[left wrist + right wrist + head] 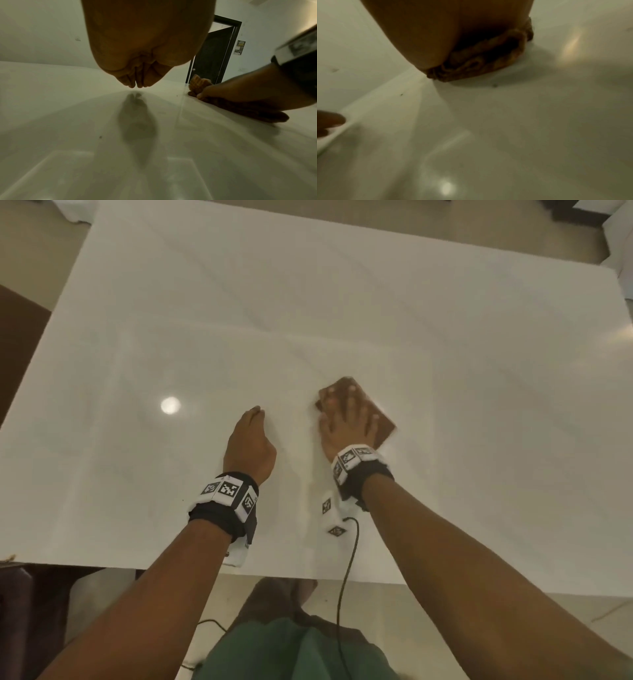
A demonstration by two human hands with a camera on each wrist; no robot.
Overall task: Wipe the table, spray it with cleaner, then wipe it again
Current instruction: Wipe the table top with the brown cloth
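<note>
- Near edge of the table [102, 542] sits right by the body, both wrists just past it.
- Left hand [250, 445] idle beside the work, fingers bunched together with tips down at the surface, holding nothing.
- Right hand [346, 419] flat on the cloth [383, 426], fingers spread, pressing it to the tabletop, no pinch.
- Cloth folded into a brown pad, right of centre in the near half, just beside the left hand.
- Looks like a wiping pass; first or second, can't tell, since no spray bottle shows anywhere.
- Next move probably calls for steady downward pressure while sliding outward, keeping the fold from rolling up.
- A few dark specks [494, 85] close to the cloth, worth catching.
- Loads of bare top ahead and to both sides; far edge and right edge well apart from the cloth.
</note>
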